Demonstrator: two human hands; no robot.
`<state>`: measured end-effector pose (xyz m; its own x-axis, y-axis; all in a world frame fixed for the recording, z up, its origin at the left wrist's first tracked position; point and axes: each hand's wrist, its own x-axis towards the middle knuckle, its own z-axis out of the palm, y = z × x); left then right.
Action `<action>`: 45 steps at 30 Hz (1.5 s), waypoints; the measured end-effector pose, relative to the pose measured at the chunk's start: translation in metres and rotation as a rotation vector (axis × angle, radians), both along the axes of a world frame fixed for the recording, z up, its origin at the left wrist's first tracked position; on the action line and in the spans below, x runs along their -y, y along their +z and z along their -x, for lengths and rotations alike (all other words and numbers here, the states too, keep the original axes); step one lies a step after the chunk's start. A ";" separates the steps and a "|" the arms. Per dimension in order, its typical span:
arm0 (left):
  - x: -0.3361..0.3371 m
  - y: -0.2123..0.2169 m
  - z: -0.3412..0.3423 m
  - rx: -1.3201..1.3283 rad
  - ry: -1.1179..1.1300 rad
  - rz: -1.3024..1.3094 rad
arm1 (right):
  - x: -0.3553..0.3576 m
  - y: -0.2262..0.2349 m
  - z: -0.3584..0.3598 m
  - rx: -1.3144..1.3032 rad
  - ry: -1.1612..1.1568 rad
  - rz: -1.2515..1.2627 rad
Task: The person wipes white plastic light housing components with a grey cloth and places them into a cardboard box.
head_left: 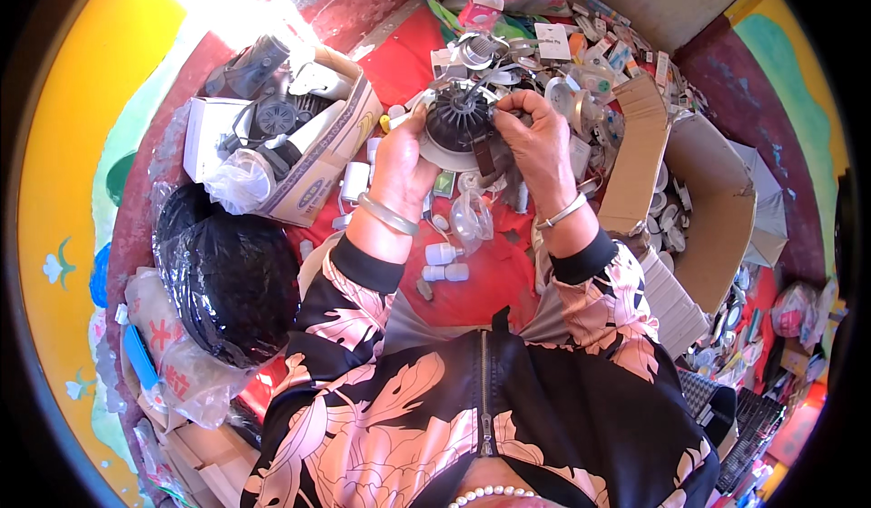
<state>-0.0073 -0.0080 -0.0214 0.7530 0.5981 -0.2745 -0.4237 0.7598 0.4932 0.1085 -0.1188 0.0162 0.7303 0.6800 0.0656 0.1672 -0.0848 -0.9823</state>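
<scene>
Over the red cloth I hold a recessed downlight (456,120) with a black finned heat-sink dome and a pale round rim. My left hand (406,159) grips its left side, thumb up on the rim. At its right side my right hand (537,141) pinches the edge of the black dome with thumb and forefinger; what exactly lies between those fingertips is too small to make out. A brownish strap-like piece (484,156) hangs at the light's lower right, by the right fingers. Just beyond is another round, finned silver lamp (478,50).
A cardboard box (313,177) of black and white lamp parts stands left, above a black plastic bag (231,272). At right, an open carton (712,209) holds white round pieces. Small boxes and fittings pile up beyond my hands. White cylindrical pieces (445,272) lie on the red cloth (494,286).
</scene>
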 end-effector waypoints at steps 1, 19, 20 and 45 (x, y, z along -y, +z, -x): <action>0.000 -0.002 -0.001 -0.009 0.013 0.025 | -0.003 -0.008 -0.002 0.046 0.003 -0.061; -0.006 0.005 -0.003 -0.067 0.123 0.128 | 0.006 0.004 -0.013 -0.297 0.202 -0.193; -0.006 0.005 -0.003 -0.065 0.117 0.130 | 0.007 0.003 -0.014 -0.251 0.208 -0.197; 0.021 0.017 -0.010 0.025 0.385 -0.401 | 0.014 0.011 -0.013 -0.858 0.224 -0.162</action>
<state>0.0022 -0.0290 -0.0044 0.4629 0.8852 0.0459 -0.6486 0.3029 0.6983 0.1218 -0.1329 0.0271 0.4238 0.8420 -0.3338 -0.6329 0.0117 -0.7741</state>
